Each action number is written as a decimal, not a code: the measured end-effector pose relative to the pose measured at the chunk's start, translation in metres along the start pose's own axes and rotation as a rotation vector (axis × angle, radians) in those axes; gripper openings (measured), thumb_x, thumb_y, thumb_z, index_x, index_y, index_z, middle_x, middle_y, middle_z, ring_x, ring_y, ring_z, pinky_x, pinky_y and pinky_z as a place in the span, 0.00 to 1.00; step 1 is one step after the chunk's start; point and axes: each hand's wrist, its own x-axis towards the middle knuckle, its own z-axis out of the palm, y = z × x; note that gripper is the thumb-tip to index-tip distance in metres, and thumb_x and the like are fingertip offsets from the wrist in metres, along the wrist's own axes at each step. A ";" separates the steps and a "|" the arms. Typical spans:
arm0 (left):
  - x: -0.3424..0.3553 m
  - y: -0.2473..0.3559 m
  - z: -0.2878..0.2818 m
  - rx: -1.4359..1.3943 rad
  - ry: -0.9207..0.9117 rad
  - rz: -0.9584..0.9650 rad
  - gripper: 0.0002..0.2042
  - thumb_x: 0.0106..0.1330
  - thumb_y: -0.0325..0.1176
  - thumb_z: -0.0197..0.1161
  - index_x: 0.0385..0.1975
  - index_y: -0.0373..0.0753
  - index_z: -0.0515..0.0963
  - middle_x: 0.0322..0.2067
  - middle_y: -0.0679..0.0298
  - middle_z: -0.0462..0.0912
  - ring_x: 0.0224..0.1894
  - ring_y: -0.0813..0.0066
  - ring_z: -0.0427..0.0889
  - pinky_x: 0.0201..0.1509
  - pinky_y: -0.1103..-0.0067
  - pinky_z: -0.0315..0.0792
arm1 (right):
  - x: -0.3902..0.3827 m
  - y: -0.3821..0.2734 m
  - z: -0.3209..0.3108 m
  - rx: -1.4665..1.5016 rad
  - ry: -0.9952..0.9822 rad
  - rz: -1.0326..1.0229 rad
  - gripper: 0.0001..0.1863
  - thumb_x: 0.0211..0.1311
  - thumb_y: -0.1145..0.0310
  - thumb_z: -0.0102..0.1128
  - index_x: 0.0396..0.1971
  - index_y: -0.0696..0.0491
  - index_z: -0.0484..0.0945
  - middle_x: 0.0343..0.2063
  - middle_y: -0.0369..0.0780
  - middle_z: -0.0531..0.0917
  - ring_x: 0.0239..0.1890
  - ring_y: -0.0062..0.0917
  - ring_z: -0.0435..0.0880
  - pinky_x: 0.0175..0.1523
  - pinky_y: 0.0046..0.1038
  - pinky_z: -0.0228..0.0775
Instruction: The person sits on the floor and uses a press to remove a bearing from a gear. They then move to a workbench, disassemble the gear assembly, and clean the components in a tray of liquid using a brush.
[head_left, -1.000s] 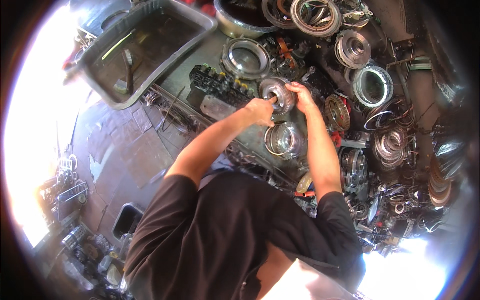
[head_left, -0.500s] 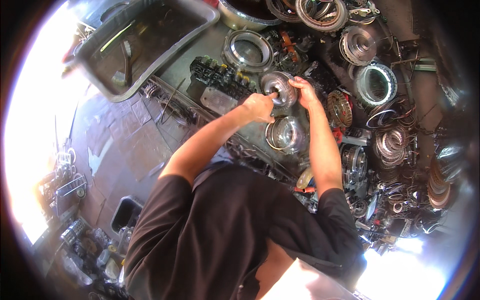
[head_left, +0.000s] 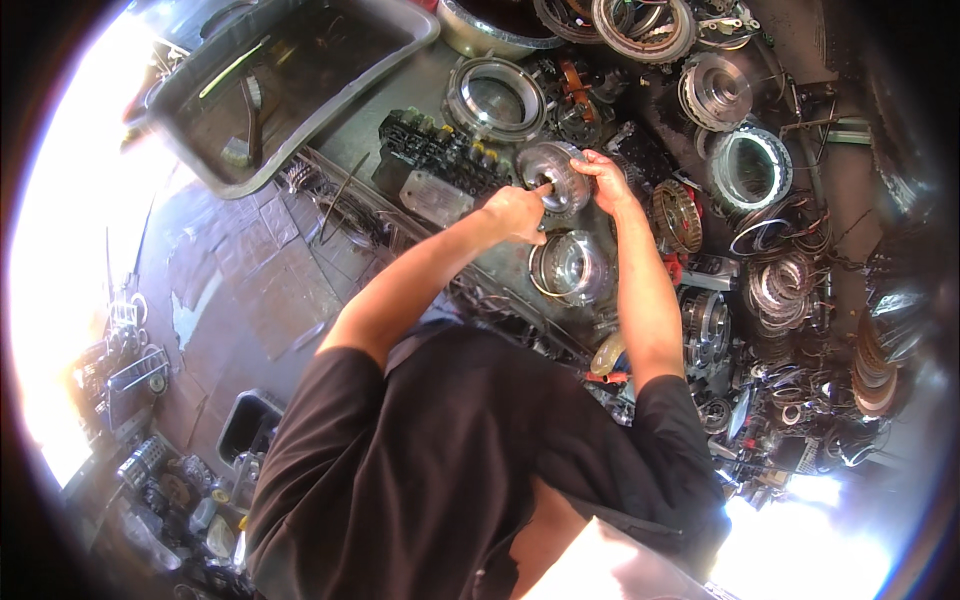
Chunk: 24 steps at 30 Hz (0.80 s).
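Just nearer the body than the metal drum [head_left: 566, 178], a shiny round housing [head_left: 580, 268] is seen. The drum is held between both hands: its right rim is gripped by the closed fingers of the right hand [head_left: 606, 184], and the left hand's [head_left: 516, 215] index finger is pointed into its centre, the others folded. Left of the drum, a dark valve block [head_left: 430, 148] is placed; beyond it, a wide metal ring [head_left: 461, 102]; farther left, a grey tub [head_left: 330, 124].

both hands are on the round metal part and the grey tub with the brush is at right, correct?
Wrong side: the head view shows the grey tub with the brush at left. The left hand and right hand are on the round metal part.
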 end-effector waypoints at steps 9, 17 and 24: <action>-0.051 -0.019 0.012 -0.235 0.110 -0.050 0.27 0.55 0.53 0.70 0.37 0.28 0.85 0.65 0.52 0.75 0.43 0.51 0.88 0.50 0.62 0.81 | 0.002 -0.012 0.005 -0.196 0.043 -0.138 0.07 0.61 0.69 0.72 0.36 0.50 0.82 0.34 0.30 0.86 0.39 0.16 0.83 0.48 0.21 0.70; -0.102 -0.024 0.012 -0.585 0.319 -0.046 0.24 0.54 0.51 0.72 0.27 0.30 0.79 0.71 0.59 0.71 0.42 0.53 0.87 0.48 0.63 0.79 | -0.005 0.016 0.033 -0.847 0.090 -0.295 0.19 0.48 0.65 0.83 0.34 0.54 0.80 0.31 0.36 0.85 0.35 0.20 0.81 0.46 0.27 0.74; -0.111 -0.020 0.002 -0.716 0.388 -0.017 0.20 0.55 0.43 0.72 0.30 0.28 0.79 0.71 0.58 0.71 0.42 0.58 0.87 0.45 0.68 0.79 | -0.052 0.012 0.027 -0.986 0.003 -0.415 0.17 0.61 0.66 0.70 0.48 0.55 0.83 0.47 0.47 0.85 0.47 0.44 0.85 0.56 0.39 0.77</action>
